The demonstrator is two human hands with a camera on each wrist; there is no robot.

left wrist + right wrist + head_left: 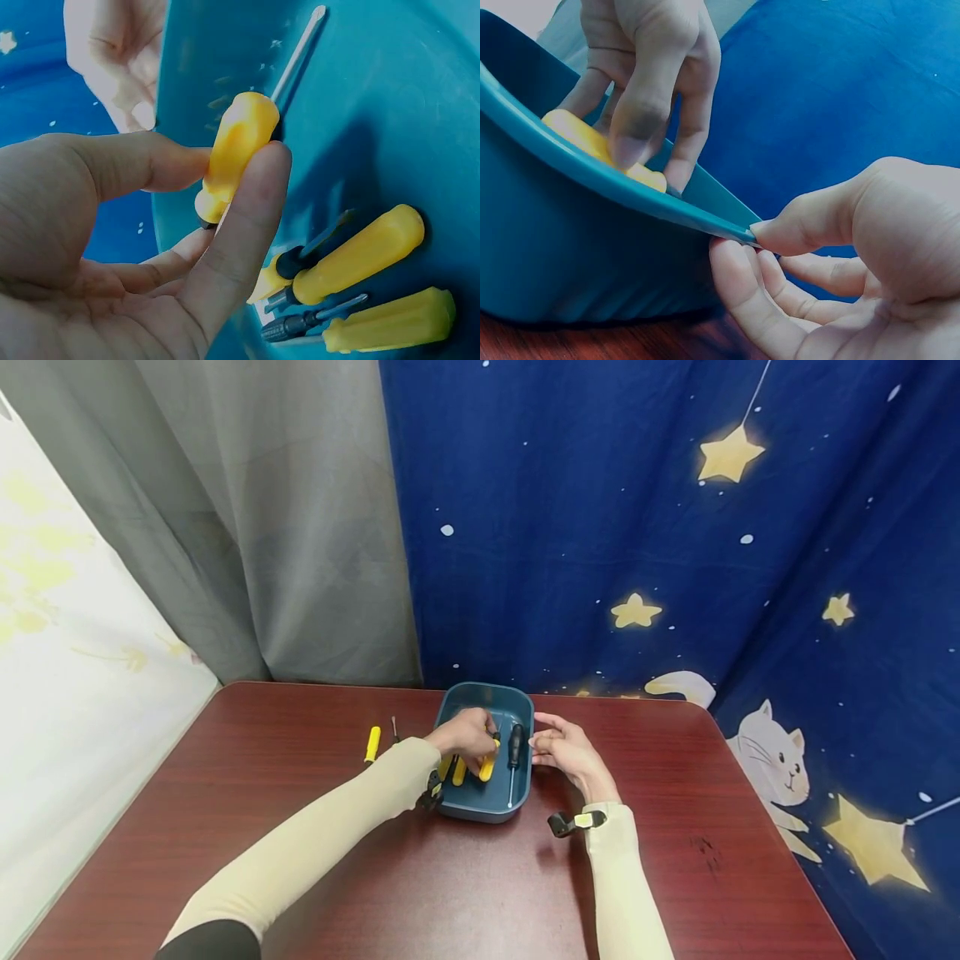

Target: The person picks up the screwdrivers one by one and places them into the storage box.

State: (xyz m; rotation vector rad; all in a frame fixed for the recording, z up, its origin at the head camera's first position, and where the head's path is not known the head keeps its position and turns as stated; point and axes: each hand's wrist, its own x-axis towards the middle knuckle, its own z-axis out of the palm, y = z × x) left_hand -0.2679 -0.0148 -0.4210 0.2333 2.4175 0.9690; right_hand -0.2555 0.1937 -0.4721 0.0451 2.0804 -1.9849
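Observation:
A yellow-handled screwdriver (241,142) is pinched between the thumb and fingers of my left hand (471,733), inside a blue-green plastic box (480,814). Its shaft is mostly hidden by the fingers. Beneath the hand, other yellow-handled screwdrivers (364,251) lie on the box floor, with a small black-handled one (289,328) among them. A black screwdriver (515,745) lies along the box's right side, its shaft toward the near end. My right hand (570,750) pinches the box's right rim, thumb on top and fingertips against the outer wall.
Left of the box, a yellow handle (372,743) and a thin metal shaft (393,727) lie on the red-brown table (300,743), partly behind the left sleeve. A grey curtain (315,527) and a blue star-patterned curtain (525,527) hang behind the table.

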